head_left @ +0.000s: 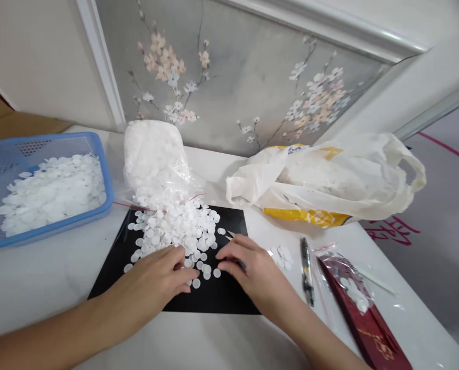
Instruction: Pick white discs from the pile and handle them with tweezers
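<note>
Many small white translucent discs [171, 226] lie heaped on a black mat [221, 303]. At the heap's near edge is my left hand [163, 272], its bent fingers and thumb apart over the discs, with nothing visible in it. Opposite it, my right hand [252, 264] has thumb and forefinger close together beside a loose disc [217, 273]. Two thin metal tips [230, 235] stick out past its knuckles, and something dark shows in its palm. The hand is closed around this pointed tool; I cannot tell whether it is tweezers or scissors.
A blue basket [108, 198] of discs stands left. Behind the mat, a clear bag [152, 154] spills discs. At right lie a white-and-yellow plastic bag [329, 180], a small disc pile [282, 257], a black pen [307, 272] and a dark red packet [368, 329] under a zip bag.
</note>
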`<state>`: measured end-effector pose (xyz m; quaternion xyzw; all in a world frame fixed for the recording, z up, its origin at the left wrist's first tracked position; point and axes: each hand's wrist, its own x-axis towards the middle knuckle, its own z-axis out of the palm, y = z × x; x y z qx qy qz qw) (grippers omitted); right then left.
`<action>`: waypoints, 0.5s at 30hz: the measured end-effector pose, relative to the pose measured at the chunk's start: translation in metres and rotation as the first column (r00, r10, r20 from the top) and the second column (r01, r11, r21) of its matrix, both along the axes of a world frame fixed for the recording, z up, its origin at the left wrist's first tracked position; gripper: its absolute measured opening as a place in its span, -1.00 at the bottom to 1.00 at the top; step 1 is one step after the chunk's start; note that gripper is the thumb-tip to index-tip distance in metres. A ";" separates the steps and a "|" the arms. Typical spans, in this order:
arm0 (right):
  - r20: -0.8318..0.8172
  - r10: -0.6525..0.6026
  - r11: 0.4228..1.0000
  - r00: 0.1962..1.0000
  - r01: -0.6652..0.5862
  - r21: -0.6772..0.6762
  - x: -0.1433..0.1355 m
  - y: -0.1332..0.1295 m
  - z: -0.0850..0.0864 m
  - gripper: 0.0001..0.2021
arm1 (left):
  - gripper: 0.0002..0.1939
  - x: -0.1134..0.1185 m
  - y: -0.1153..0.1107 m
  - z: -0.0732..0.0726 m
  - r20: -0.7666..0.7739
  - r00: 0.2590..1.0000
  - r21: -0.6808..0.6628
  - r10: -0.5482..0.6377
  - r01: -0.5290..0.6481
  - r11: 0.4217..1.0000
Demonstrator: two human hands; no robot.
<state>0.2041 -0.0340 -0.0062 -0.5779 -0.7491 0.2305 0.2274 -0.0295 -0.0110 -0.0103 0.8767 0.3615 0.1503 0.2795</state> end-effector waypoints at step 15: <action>-0.376 -0.256 0.916 0.891 0.099 -0.390 -0.005 -0.001 0.002 -0.87 | -0.83 0.001 0.005 0.010 0.005 0.993 -0.311 0.115 -0.108 0.944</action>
